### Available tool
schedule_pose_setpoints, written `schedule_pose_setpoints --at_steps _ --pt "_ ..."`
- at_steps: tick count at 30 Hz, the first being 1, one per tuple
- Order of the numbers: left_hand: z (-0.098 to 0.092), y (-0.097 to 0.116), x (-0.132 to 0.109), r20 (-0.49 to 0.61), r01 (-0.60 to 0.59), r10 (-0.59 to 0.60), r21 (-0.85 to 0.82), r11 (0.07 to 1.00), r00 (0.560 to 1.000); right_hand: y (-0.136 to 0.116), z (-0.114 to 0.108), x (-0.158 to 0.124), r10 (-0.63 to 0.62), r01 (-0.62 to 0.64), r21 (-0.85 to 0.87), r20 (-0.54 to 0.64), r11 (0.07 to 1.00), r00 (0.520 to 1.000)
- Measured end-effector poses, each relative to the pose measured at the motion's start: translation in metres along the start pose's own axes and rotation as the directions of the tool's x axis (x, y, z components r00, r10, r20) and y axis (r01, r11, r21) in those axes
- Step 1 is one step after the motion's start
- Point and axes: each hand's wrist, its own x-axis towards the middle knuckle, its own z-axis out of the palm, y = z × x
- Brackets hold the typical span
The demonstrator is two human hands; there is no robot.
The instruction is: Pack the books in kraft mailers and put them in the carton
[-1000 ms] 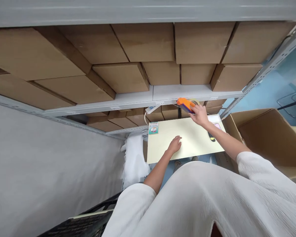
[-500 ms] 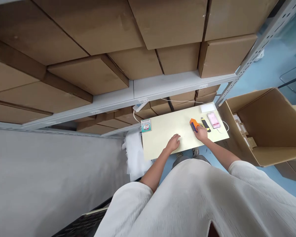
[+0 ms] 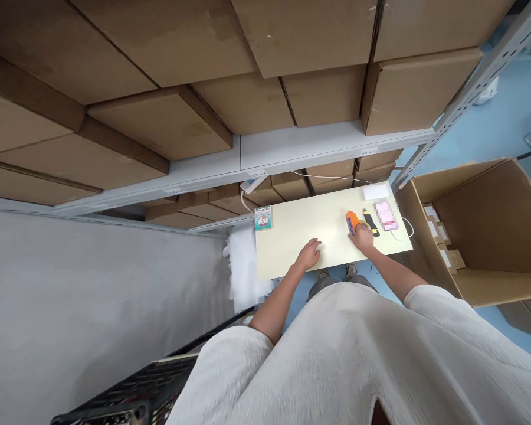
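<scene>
On the cream tabletop [image 3: 292, 224], my left hand [image 3: 308, 254] rests near the front edge, fingers apart and holding nothing. My right hand [image 3: 361, 237] is closed around the near end of an orange tape dispenser [image 3: 353, 219] with a blue part on its side. How far the fingers wrap under it is hidden. Just right of the dispenser lies a yellow and black box cutter [image 3: 370, 222]. Beyond that, a blurred pink phone-like item [image 3: 386, 215] has a white cable beside it.
A green and white card [image 3: 263, 218] lies at the table's left corner, a white block [image 3: 375, 192] at the back right. Shelves of cardboard boxes [image 3: 318, 100] rise ahead. An open carton [image 3: 491, 224] stands right, white packing sheets [image 3: 245, 265] left, a black crate [image 3: 159, 383] lower left.
The tape dispenser has turned in my right hand, its blue side showing less, and sits flatter on the table. My left hand stays nearly in place. The view has shifted slightly.
</scene>
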Motion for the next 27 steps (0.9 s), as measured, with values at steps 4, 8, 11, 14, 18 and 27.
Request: schedule_pose_setpoints --at_steps 4,8,11,14,18,27 --pt "-0.005 0.003 0.005 -0.059 0.002 -0.003 -0.005 1.000 0.998 -0.008 -0.013 0.007 -0.090 0.090 -0.010 -0.080 0.996 0.993" --pt "-0.014 0.002 0.003 -0.140 0.028 -0.032 -0.029 0.999 0.990 -0.033 -0.031 0.021 -0.260 0.261 -0.018 -0.137 0.965 0.956" --pt "-0.018 -0.005 -0.006 -0.222 0.074 -0.087 -0.063 0.995 0.971 -0.060 -0.038 0.030 -0.401 0.405 -0.006 -0.157 0.914 0.903" --pt "-0.020 -0.016 -0.022 -0.296 0.140 -0.165 -0.102 0.985 0.941 -0.088 -0.038 0.033 -0.489 0.491 -0.015 -0.118 0.871 0.864" --pt "-0.020 -0.035 -0.054 -0.414 0.206 -0.266 -0.184 0.961 0.871 -0.131 -0.032 0.027 -0.609 0.608 -0.031 -0.044 0.793 0.792" --pt "-0.029 -0.103 -0.159 -0.488 0.345 -0.496 -0.369 0.863 0.719 -0.262 0.005 -0.018 -0.752 0.760 -0.024 0.130 0.649 0.646"
